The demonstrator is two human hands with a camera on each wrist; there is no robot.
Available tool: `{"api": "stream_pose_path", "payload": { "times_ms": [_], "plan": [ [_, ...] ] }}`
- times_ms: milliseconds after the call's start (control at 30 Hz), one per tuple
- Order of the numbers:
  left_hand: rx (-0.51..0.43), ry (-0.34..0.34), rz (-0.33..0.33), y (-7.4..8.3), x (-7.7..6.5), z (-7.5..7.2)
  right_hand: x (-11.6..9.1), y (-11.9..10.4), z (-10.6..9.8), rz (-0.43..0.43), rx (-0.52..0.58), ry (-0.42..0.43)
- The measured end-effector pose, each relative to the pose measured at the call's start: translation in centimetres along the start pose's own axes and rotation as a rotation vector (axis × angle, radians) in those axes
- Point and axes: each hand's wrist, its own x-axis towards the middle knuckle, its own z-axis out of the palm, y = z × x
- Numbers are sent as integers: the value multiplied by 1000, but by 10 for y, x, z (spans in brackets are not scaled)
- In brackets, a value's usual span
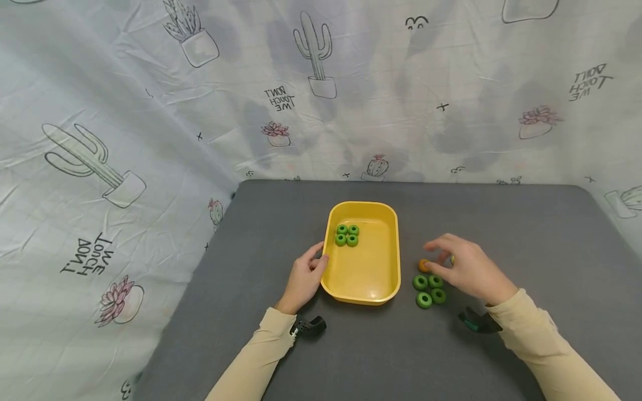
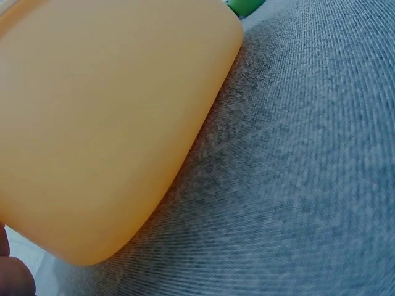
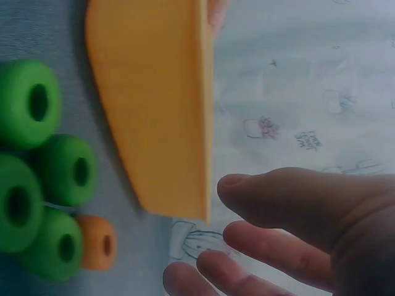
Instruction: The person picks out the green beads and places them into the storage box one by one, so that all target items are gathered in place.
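Observation:
On the dark table stands a yellow tray (image 1: 361, 278), with several small green rings (image 1: 347, 235) grouped in a square inside it, toward its far left. My left hand (image 1: 305, 277) holds the tray's left side, thumb at the rim; in the left wrist view its fingertips (image 2: 13, 274) show beside the wall. My right hand (image 1: 468, 266) hovers right of the tray, thumb and fingers apart with nothing between them. Under its fingertips lies an orange ring (image 1: 423, 265), next to several loose green rings (image 1: 424, 300). A yellow piece (image 1: 453, 259) is mostly hidden by this hand.
The grey table (image 1: 281, 211) ends at the back against a hanging white curtain (image 1: 381, 111) with cactus prints, which also runs along the left. A black wrist device (image 1: 308, 327) sits at the left wrist, and another device (image 1: 480, 321) at the right.

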Motion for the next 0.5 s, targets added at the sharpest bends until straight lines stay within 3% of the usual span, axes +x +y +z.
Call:
{"api": "stream_pose_path", "payload": {
  "times_ms": [500],
  "plan": [
    [-29, 12, -19, 3, -1, 2, -21, 20, 20, 9, -50, -61]
  ]
}}
